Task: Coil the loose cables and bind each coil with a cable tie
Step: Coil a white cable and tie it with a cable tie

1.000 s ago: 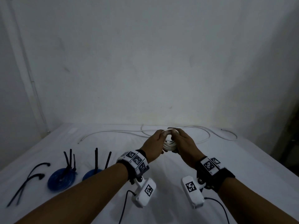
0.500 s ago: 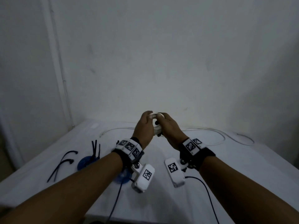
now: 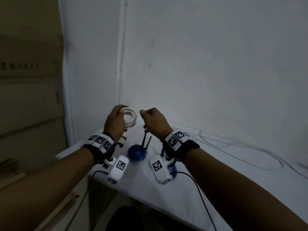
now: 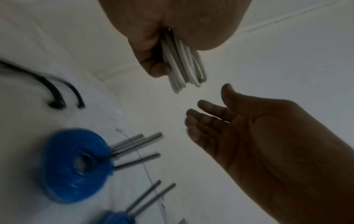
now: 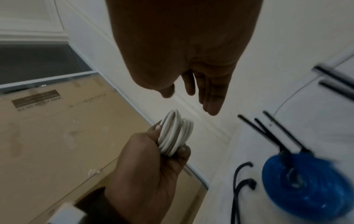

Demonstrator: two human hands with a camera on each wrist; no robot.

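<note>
My left hand (image 3: 116,120) grips a small white cable coil (image 3: 130,119), raised above the table's far left corner. In the left wrist view the coil (image 4: 184,66) hangs from the curled fingers (image 4: 153,66). In the right wrist view the thumb and fingers of my left hand (image 5: 153,159) wrap the coil (image 5: 175,133). My right hand (image 3: 151,120) hovers a short way right of the coil, apart from it. It is empty, its fingers (image 4: 206,115) relaxed and spread. Two loose black cable ties (image 3: 122,141) lie on the cloth below my left hand.
A blue coil (image 3: 136,151) with black tie tails (image 3: 145,140) standing up lies on the white table (image 3: 183,189). A second blue coil (image 3: 172,170) shows behind my right wrist camera. Loose white cable (image 3: 233,145) trails along the back right. Brown panels (image 3: 30,97) stand beyond the table's left edge.
My hands have come apart: the right hand let go of the white coil and the left holds it alone. The view has swung left toward the table's corner.
</note>
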